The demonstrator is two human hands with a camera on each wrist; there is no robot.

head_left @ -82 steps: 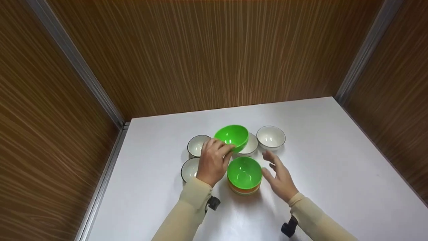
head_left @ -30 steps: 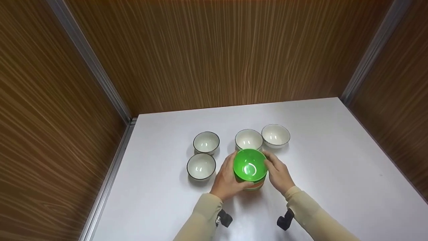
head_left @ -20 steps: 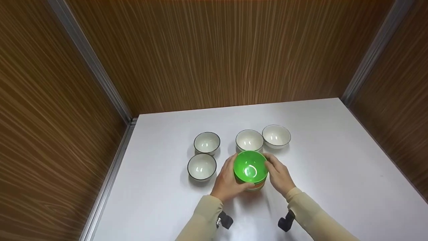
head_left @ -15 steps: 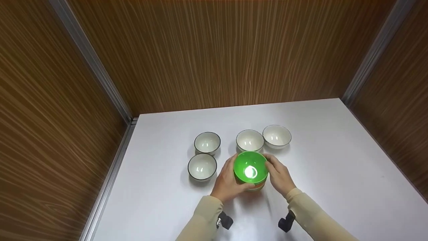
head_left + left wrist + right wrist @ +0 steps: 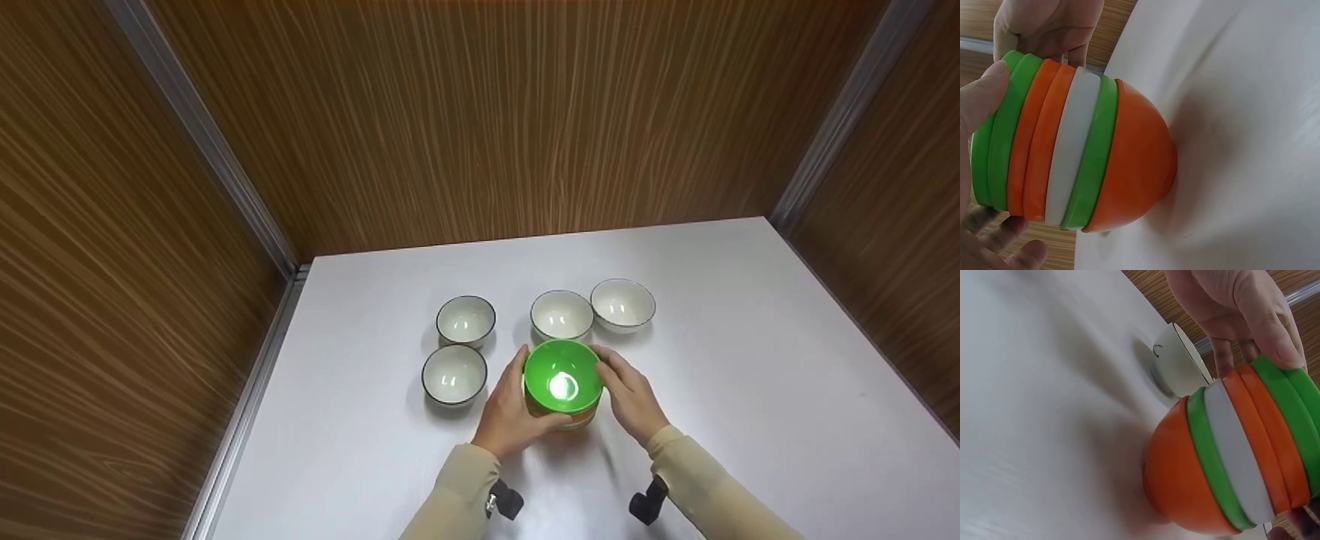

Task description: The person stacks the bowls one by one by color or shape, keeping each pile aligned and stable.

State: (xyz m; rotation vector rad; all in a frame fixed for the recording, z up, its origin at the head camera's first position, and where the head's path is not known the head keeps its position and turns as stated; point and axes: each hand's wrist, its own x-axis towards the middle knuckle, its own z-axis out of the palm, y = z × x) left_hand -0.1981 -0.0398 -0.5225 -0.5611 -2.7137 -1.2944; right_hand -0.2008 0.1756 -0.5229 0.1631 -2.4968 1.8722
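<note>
A stack of nested bowls stands on the white table, with a green bowl (image 5: 562,375) on top. In the left wrist view, orange, white and green rims show below it, down to an orange bowl (image 5: 1139,157) at the bottom. My left hand (image 5: 508,416) grips the upper part of the stack from the left, its thumb across the near side. From the right, my right hand (image 5: 632,394) holds the same upper part; in the right wrist view its thumb (image 5: 1275,337) lies against the green rims. Parts of the fingers are hidden behind the bowls.
Two white bowls with dark rims, a rear one (image 5: 466,320) and a front one (image 5: 454,374), stand to the left. Behind the stack are a white bowl (image 5: 561,313) and another white bowl (image 5: 622,304). A wood-grain wall (image 5: 480,127) bounds the table (image 5: 750,360) at the back.
Earlier my left hand held a green bowl above the white bowls; that bowl now tops the stack. My right hand has closed in on the stack. Over the last second, both hands have barely moved.
</note>
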